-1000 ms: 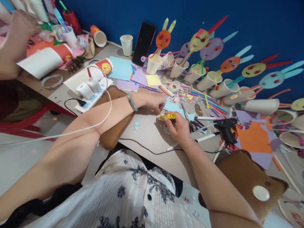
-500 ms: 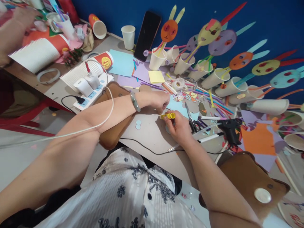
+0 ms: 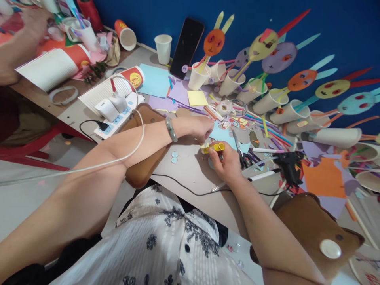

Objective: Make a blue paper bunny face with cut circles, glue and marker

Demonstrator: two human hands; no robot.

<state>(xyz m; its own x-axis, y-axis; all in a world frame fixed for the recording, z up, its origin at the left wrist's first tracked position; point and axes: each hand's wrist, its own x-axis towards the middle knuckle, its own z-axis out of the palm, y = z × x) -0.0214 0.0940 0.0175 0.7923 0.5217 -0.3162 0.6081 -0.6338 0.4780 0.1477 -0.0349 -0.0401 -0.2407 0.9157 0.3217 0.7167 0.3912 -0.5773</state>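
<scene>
My right hand [image 3: 226, 160] is closed around a short yellow glue stick [image 3: 218, 147], its round end tilted up to the right. A small pale yellow paper piece [image 3: 204, 149] lies just under the tip, between my hands. My left hand [image 3: 203, 128], with a bangle at the wrist, is curled over the table close to that piece. Its fingertips point down, and what they pinch is hidden. Two light blue paper discs [image 3: 174, 157] lie on the table left of my right hand. Scissors [image 3: 238, 148] rest just beyond my right hand.
Paper cups with rabbit-faced figures [image 3: 214, 42] line the blue wall. A glue gun [image 3: 288, 166] stands to the right, its black cord crossing the front. A power strip [image 3: 114, 120] sits at left, with a white cable over my left arm. Another person's hand [image 3: 35, 27] is upper left.
The view has shifted slightly. The glue stick has tilted a little and moved slightly right of the left fingertips, and more of the pale yellow paper shows.
</scene>
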